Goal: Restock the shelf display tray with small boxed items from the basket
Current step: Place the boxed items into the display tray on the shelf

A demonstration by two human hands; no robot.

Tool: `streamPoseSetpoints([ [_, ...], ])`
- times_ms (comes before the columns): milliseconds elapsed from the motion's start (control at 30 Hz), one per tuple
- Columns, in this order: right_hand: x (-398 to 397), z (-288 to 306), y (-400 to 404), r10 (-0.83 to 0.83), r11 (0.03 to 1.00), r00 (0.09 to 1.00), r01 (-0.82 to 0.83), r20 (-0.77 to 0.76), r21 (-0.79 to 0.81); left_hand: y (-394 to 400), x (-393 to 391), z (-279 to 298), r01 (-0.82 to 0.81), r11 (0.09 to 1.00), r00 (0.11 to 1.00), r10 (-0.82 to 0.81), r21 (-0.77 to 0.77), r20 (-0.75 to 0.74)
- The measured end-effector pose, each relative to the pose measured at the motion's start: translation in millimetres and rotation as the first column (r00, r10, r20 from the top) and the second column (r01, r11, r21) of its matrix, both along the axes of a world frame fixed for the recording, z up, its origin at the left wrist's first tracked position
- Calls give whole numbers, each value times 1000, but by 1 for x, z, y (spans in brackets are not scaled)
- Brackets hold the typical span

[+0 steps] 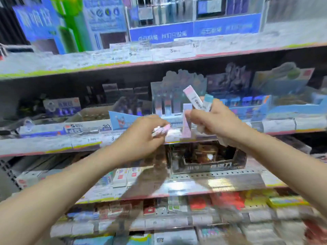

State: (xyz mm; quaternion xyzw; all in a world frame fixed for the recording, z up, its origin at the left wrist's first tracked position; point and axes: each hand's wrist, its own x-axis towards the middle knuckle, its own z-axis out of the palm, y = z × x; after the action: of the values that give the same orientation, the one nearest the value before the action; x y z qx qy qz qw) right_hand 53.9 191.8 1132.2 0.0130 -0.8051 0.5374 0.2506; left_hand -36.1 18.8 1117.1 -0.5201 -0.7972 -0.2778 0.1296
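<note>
My right hand [210,119] holds a fan of slim pastel boxes: a pink-topped box [192,96], a blue-topped box [207,102] and a lilac box [187,117] pointing down. My left hand [146,134] pinches a small pink-and-white box [161,129] just left of them. Both hands hover in front of the display tray [174,106] with a silvery cut-out backboard on the middle shelf. The tray's floor is hidden behind my hands. The picture is blurred. No basket is in view.
A blue display box [247,106] stands right of the tray, and a low cardboard tray [92,115] to its left. A shiny dark display box [205,158] sits on the shelf below. Price-tag rails [88,140] run along the shelf fronts.
</note>
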Motion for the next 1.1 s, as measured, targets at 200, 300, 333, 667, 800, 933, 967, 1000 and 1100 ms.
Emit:
streamPoseSetpoints([
  [200, -40, 23, 51, -4, 975, 1000, -1, 24, 221, 20, -40, 14, -302, 939, 808, 162, -164, -566],
  [300, -56, 28, 62, 12, 957, 998, -29, 58, 289, 26, -49, 18, -336, 933, 753, 183, -131, -632],
  [333, -60, 29, 64, 12, 953, 998, -31, 65, 301, 27, -52, 17, -350, 926, 741, 182, -140, -646],
  [667, -88, 32, 49, 56, 925, 998, -48, -11, 377, 27, -65, 13, -307, 931, 728, 96, -197, -679],
  [800, -91, 26, 46, 82, 918, 997, -80, 12, 388, 28, -70, 15, -261, 947, 723, 62, -189, -688],
  [933, -87, 24, 51, 54, 922, 995, -80, 79, 379, 29, -77, 15, -203, 962, 734, 27, -181, -679],
  [967, -85, 25, 51, 51, 922, 995, -80, 87, 378, 29, -78, 15, -194, 964, 735, 21, -181, -678],
  [1000, -85, 26, 52, 53, 921, 995, -83, 88, 380, 29, -79, 15, -187, 966, 737, 16, -181, -676],
  [1100, -82, 26, 51, 75, 910, 993, -104, 86, 402, 28, -81, 15, -168, 970, 737, 3, -178, -676],
])
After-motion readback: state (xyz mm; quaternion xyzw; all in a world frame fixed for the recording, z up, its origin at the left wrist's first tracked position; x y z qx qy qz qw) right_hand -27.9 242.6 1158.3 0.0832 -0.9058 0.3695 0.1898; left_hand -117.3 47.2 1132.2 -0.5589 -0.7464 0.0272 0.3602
